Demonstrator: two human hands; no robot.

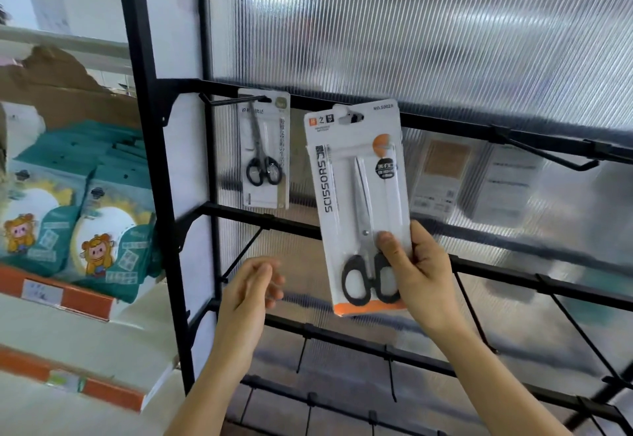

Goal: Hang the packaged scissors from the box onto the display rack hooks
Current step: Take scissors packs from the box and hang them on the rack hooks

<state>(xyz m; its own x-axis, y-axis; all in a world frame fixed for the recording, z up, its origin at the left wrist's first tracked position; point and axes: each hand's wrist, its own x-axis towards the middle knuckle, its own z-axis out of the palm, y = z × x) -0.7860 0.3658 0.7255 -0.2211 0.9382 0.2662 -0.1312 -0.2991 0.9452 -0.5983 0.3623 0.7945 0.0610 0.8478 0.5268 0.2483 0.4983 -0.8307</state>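
My right hand (419,271) grips the lower right part of a white and orange scissors package (356,175) marked SCISSORS, with black-handled scissors inside. The package is held upright in front of the black display rack (445,127), its hang hole at the top bar's height. A smaller scissors package (264,151) hangs on the leftmost hook (236,100) of the top bar. My left hand (251,285) hovers lower left of the held package, fingers loosely curled, holding nothing. The box is out of view.
An empty black hook (548,154) juts out from the top bar at the right. More hooks hang from the lower bars. Ribbed translucent panels back the rack. At left, a shelf holds teal packs (102,237) with a cartoon figure and orange price strips.
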